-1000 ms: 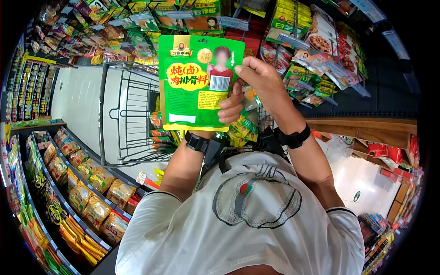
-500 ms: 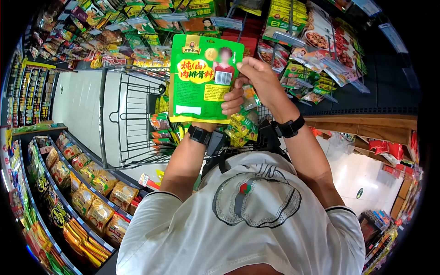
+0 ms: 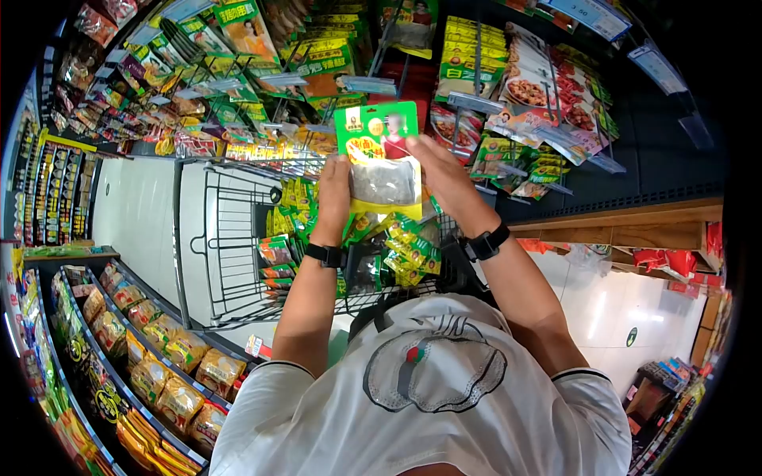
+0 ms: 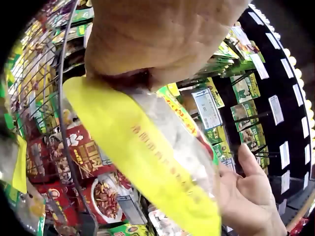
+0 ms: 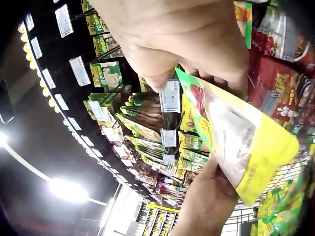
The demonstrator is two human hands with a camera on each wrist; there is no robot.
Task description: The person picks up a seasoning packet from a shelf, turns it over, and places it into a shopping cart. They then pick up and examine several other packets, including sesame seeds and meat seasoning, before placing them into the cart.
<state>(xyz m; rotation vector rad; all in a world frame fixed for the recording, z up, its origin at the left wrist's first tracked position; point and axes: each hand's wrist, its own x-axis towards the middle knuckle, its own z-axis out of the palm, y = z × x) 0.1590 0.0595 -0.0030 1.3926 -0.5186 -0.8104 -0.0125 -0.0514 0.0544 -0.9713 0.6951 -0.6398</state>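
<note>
From the head view, I have a green-and-yellow seasoning packet [image 3: 385,181] upright between my hands, its printed face with a see-through window toward me. My left grip [image 3: 334,190] is closed on its left edge. My right grip [image 3: 444,170] meets the right edge near the upper corner; I cannot tell whether it pinches there. Beneath the packet is a wire shopping cart [image 3: 226,248] holding more green-and-yellow packets [image 3: 413,252]. Beyond, seasoning packets hang from a display rack [image 3: 474,63], each row behind price labels [image 3: 591,17]. Bagged goods [image 3: 178,399] fill the shelf on my left, and a black band [image 3: 486,242] circles my right wrist.

From the left wrist view, my left grip looms across the top, over the packet, whose yellow bottom strip with red lettering slants down to the right. My right grip is past the packet's far side, thumb standing apart, other fingers partly hidden. Red food packets [image 4: 93,157] show behind the cart's wires.

From the right wrist view, my right grip's bent fingers touch the packet's upper end; my left grip is on its lower edge, fingertips hidden. A ceiling light [image 5: 69,191] glows at lower left.
</note>
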